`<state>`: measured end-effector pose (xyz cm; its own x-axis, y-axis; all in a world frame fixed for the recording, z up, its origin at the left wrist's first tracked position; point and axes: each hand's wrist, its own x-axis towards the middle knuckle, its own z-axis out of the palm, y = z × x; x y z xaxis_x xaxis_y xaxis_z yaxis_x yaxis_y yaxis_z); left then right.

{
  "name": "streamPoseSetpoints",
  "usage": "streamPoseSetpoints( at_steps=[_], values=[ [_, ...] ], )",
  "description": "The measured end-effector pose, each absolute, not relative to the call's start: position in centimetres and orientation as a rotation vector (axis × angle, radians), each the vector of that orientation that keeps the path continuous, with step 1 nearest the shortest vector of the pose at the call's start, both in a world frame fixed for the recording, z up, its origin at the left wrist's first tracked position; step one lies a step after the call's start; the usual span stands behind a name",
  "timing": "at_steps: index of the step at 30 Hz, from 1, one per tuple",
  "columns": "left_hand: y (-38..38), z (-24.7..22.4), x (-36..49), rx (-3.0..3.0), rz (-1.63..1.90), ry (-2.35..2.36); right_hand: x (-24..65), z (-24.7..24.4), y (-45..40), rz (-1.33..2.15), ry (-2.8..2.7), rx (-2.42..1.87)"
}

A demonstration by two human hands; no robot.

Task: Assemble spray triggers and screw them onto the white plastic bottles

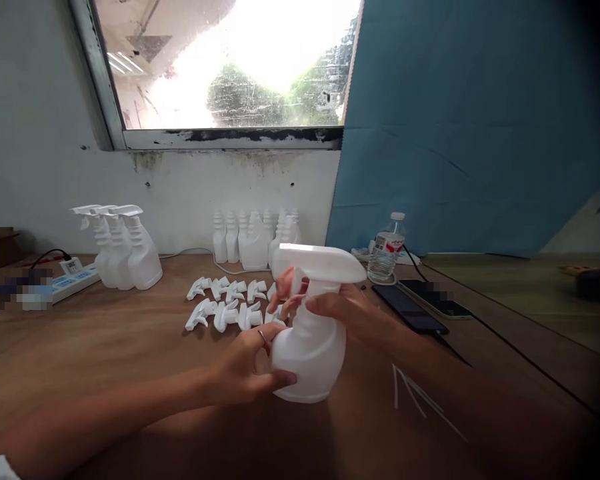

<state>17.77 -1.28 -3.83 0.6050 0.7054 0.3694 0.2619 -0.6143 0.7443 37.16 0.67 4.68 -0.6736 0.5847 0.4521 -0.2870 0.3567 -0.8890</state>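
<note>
A white spray bottle [310,357] with its trigger head [325,260] on stands upright between my hands, near the front of the table. My left hand [255,363] is closed around the lower body, thumb across the front, a ring on one finger. Up at the neck, my right hand [343,307] grips just under the trigger head, its fingers partly behind the bottle. Loose white trigger heads [225,315] lie in two rows beyond my left hand. Several thin white tubes [415,393] rest on the table to the right.
Bottles without heads [254,243] stand by the wall; headed spray bottles [130,257] stand at the left beside a power strip [75,280]. On the right are a water bottle [386,250], two phones [410,308] and a black cable [525,360].
</note>
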Motion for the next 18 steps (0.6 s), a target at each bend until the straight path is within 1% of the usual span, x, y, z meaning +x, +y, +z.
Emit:
streamPoseSetpoints(
  at_steps=[4, 7, 9, 11, 14, 18],
  values=[
    [-1.4, -2.8, 17.1, 2.323, 0.888, 0.763, 37.4, 4.9, 0.0, 1.343, -1.847, -0.203],
    [-1.0, -1.5, 16.5, 2.415, 0.908, 0.770, 37.9, 5.8, -0.4, 1.297, -1.886, -0.271],
    [0.0, -0.4, 15.8, 2.468, 0.995, 0.823, 38.7, 6.7, -0.4, 1.227, -1.910, -0.380],
    [1.9, 0.5, 14.3, 2.497, 1.135, 0.936, 39.8, 7.4, -0.1, 1.073, -1.880, -0.478],
    [6.1, 1.1, 10.3, 2.406, 1.363, 1.246, 42.1, 7.5, 0.7, 0.812, -1.790, -0.592],
    [11.6, -0.3, 2.8, 2.175, 1.513, 2.021, 45.7, 5.9, 2.0, 0.685, -1.762, -0.751]
  ],
)
